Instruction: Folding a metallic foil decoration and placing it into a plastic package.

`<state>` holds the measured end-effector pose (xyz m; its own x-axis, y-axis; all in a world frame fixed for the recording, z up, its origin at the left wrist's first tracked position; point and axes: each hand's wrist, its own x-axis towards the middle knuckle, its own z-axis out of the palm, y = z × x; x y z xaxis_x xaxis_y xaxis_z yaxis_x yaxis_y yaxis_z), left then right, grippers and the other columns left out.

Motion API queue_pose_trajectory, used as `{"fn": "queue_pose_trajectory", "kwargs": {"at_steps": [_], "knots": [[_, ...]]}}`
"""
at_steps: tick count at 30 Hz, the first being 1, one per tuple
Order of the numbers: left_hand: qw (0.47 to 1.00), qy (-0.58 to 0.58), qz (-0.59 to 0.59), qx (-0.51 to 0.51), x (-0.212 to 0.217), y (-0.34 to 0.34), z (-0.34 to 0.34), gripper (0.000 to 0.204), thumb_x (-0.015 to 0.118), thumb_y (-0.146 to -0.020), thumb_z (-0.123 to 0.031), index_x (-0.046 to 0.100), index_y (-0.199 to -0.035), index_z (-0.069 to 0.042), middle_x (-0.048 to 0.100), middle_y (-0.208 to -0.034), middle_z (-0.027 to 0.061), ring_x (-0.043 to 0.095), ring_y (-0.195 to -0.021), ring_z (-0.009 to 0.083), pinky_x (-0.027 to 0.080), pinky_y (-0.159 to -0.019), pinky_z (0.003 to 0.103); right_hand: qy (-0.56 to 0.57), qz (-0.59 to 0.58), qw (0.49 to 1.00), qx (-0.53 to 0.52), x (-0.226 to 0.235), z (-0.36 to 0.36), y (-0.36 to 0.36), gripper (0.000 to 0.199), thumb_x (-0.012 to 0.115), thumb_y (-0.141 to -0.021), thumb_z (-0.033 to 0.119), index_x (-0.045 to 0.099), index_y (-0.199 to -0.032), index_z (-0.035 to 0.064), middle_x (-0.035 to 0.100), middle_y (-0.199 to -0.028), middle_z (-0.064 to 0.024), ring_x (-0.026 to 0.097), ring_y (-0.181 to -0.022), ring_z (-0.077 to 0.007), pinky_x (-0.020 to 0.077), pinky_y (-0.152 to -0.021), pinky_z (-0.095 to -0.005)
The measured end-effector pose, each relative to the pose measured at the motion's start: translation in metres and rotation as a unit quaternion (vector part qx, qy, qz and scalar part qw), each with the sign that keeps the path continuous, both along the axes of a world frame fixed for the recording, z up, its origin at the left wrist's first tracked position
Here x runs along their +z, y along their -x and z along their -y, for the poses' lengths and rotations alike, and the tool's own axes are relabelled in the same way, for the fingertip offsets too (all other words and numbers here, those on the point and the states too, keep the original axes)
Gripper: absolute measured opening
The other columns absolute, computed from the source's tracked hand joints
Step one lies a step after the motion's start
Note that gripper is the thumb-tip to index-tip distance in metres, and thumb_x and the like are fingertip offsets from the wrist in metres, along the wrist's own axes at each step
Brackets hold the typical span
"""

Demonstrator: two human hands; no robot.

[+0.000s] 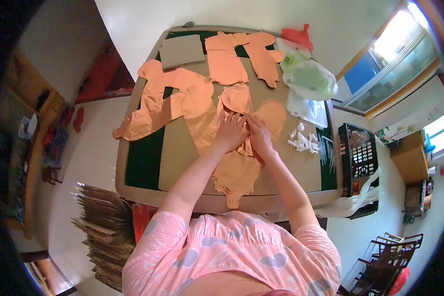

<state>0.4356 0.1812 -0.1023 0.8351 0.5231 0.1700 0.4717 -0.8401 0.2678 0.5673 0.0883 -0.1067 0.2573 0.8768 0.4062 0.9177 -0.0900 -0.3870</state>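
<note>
Flat, uninflated rose-gold foil balloons lie on a table. My left hand (pixel 231 132) rests palm down on the folded foil balloon (pixel 238 100) at the middle, its fingers spread. Close beside it, my right hand (pixel 260 135) lies on the same foil with its fingers stretched toward the left hand. Below my wrists, another part of the foil (pixel 236 173) reaches the table's near edge, with a tab hanging over it. Larger foil shapes (pixel 177 96) spread to the left, and more foil pieces (pixel 227 61) lie farther back. The foil under my palms is hidden.
A grey-brown board (pixel 182 51) lies at the back left of the table (pixel 202 198). White small pieces (pixel 303 139), clear straws (pixel 326 153) and a plastic bag (pixel 308 79) are on the right. A black crate (pixel 358 153) stands beside the table; stacked cardboard (pixel 105 232) stands at the lower left.
</note>
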Motion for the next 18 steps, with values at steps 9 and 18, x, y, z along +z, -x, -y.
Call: {"fn": "queue_pose_trajectory", "kwargs": {"at_steps": [9,18], "knots": [[1.000,-0.006,-0.016,-0.003,-0.0007,-0.0008,-0.0007,0.065,0.047,-0.092,-0.048,0.038,-0.143,-0.008,0.034,-0.149,0.0158,0.025,-0.140,0.0338,0.018,-0.114,0.053,-0.059,-0.025,0.993,-0.099,-0.0075,-0.0030,0.0024,0.045,0.051,-0.083,0.003,0.052,-0.128,-0.0012,0.055,-0.128,-0.0185,0.043,-0.129,-0.0328,0.0309,-0.109,-0.0462],[1.000,-0.006,-0.013,-0.005,-0.0011,-0.0007,0.0006,0.065,0.049,-0.091,-0.046,0.038,-0.143,-0.008,0.033,-0.149,0.0155,0.023,-0.141,0.0339,0.018,-0.113,0.053,-0.005,0.038,0.999,-0.014,-0.0047,0.0034,0.0027,0.043,0.050,-0.085,0.006,0.053,-0.127,0.0001,0.055,-0.130,-0.0160,0.045,-0.127,-0.0310,0.0286,-0.110,-0.0462]]}}
